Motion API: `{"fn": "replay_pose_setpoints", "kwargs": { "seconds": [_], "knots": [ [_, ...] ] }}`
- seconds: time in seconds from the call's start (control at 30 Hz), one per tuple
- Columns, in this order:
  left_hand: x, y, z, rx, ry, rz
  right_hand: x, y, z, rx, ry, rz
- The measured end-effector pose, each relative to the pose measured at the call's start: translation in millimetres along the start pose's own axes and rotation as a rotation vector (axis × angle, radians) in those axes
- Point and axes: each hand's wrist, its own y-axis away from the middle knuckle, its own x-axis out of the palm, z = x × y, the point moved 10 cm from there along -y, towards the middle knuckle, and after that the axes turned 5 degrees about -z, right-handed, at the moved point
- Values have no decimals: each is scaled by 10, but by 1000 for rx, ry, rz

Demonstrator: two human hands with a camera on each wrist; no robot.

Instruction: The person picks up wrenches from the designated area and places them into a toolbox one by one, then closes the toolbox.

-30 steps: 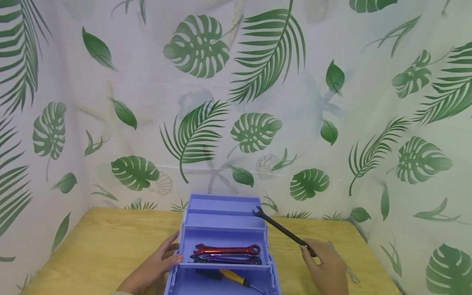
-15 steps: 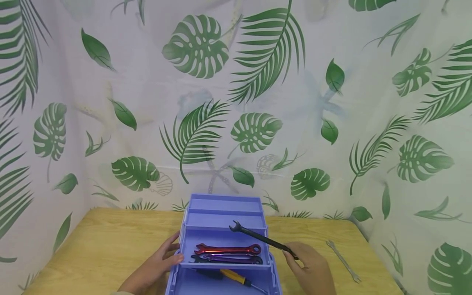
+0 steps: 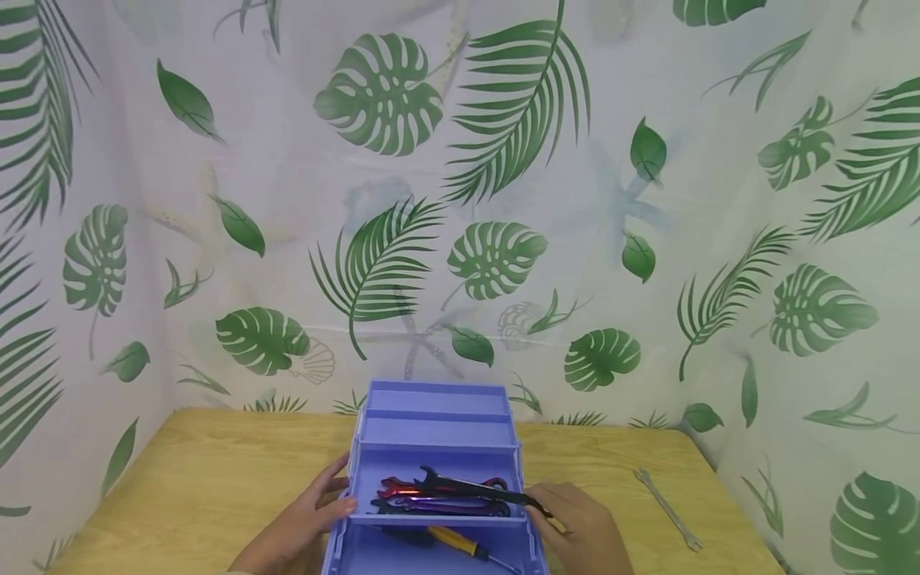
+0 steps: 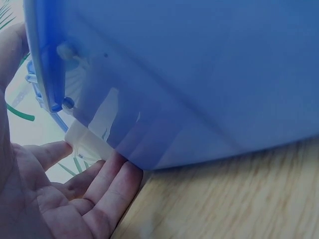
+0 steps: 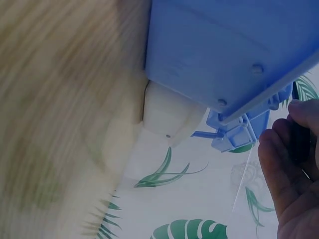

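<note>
A blue fold-out toolbox [image 3: 440,431] stands on the wooden table with its stepped trays spread. My right hand [image 3: 580,529] pinches one end of a black wrench [image 3: 470,487]. The wrench's open jaw reaches over the middle tray, above a red wrench [image 3: 394,487] and a purple wrench [image 3: 446,505]; whether it touches them I cannot tell. Another dark wrench lies beside the purple one. My left hand [image 3: 305,517] rests against the toolbox's left side, thumb at the tray edge. In the left wrist view its fingers [image 4: 117,191] touch the box wall, extended.
A yellow-and-black screwdriver [image 3: 454,540] lies in the lower compartment. To the right, a silver double-ended wrench [image 3: 668,509] lies on the table [image 3: 237,455]. Leaf-printed cloth [image 3: 496,160] hangs behind and on both sides.
My right hand has brought the black wrench leftward and down, from right of the toolbox to over the middle tray. The silver wrench has come into full view. My left hand has stayed put.
</note>
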Motion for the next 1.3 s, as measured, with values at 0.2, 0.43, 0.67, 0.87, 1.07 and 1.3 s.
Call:
{"fn": "replay_pose_setpoints", "kwargs": {
  "seconds": [0.2, 0.43, 0.67, 0.87, 1.07, 1.3],
  "knots": [
    [4, -8, -1, 26, 0, 13, 85, -49, 65, 9, 27, 61],
    [14, -14, -7, 40, 16, 33, 183, -158, 186, -31, 26, 112],
    [14, -21, -6, 47, 13, 36, 306, -241, 187, 10, 103, 236],
    [9, -5, -14, 34, 7, 28, 404, -256, 129, 63, 45, 315],
    [4, 5, -12, 18, 1, 19, 439, -285, 129, 79, -10, 353],
    [6, -2, -25, 20, 8, 26, 480, -310, 113, 112, -21, 381]
  ]
}}
